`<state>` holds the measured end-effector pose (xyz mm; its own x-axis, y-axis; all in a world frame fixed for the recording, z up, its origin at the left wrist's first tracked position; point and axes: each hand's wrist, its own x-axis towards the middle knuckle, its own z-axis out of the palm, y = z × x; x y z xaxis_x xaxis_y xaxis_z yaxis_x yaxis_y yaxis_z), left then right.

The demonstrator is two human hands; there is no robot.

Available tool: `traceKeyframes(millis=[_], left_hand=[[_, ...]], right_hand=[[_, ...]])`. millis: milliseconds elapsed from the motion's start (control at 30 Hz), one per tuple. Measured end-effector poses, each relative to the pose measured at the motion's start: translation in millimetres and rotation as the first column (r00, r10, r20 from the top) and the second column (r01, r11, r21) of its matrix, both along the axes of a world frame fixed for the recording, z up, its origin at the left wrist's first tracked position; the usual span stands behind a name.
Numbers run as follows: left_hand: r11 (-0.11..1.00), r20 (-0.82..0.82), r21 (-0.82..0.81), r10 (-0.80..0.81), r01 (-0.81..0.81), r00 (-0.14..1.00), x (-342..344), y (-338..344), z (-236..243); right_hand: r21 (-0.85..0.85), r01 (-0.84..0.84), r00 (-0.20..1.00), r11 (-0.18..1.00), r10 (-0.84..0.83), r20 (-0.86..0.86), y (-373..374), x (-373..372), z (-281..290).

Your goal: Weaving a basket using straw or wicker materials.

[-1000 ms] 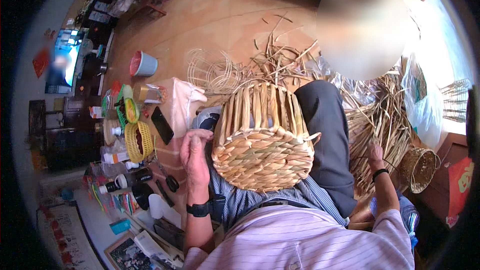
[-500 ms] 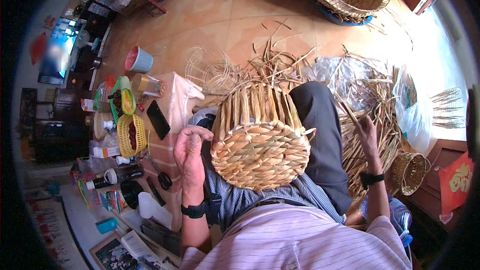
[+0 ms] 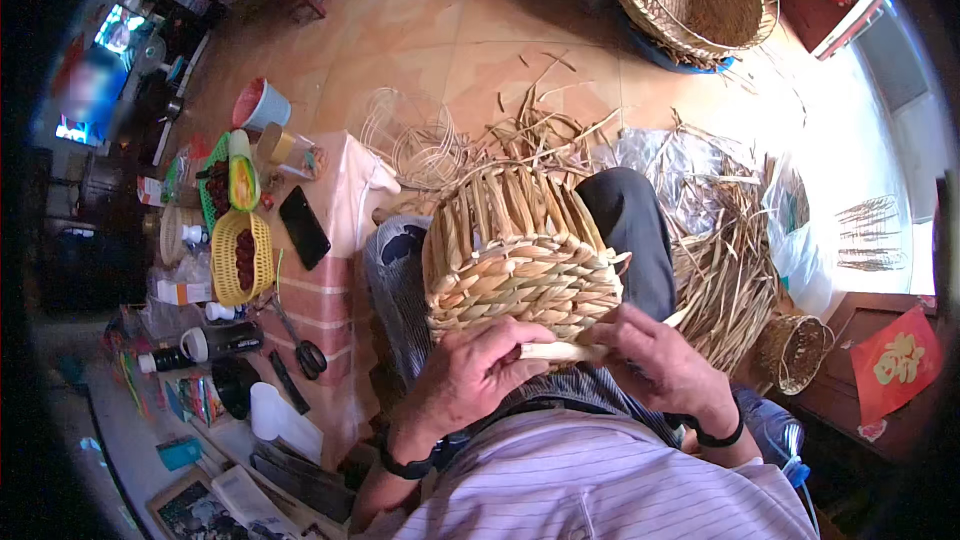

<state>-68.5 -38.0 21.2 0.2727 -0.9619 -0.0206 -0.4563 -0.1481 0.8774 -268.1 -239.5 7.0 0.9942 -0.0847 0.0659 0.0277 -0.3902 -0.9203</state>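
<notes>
A partly woven basket (image 3: 525,285) of dried plant strips rests on my lap. Its braided base faces me and its bare upright strips stand on the far side. Below the base's near edge, my left hand (image 3: 470,375) pinches a pale dried leaf strip (image 3: 562,351) between thumb and fingers. My right hand (image 3: 665,365) is closed on the same strip a little to the right, its fingertips slightly blurred. The strip lies across the gap between both hands, close to the basket's rim of weaving. How it joins the basket is hidden by my fingers.
Loose dried strips (image 3: 735,285) lie on the floor to my right, by a small basket (image 3: 795,352). At my left, a table (image 3: 325,310) bears scissors (image 3: 305,352), a phone (image 3: 303,228) and a yellow basket (image 3: 228,280). A large basket (image 3: 695,0) stands far right.
Both hands have come together at the near edge of the basket. My right hand has swung in from the right with a strip, and my left hand has moved down and right to grip it.
</notes>
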Motion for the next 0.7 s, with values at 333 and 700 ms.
traceKeyframes(millis=[333, 700], left_hand=[[0.978, 0.309, -0.034, 0.206, -0.206, 0.929, -20.7, 9.9, -12.9], [0.980, 0.285, -0.052, 0.199, -0.192, 0.938, -27.3, 12.2, -6.2]], right_hand=[[0.083, 0.079, 0.996, 0.993, -0.081, 0.026, 55.8, 34.2, -17.4], [-0.025, 0.059, 0.998, 0.998, -0.060, -0.037, 59.7, 33.7, -25.5]])
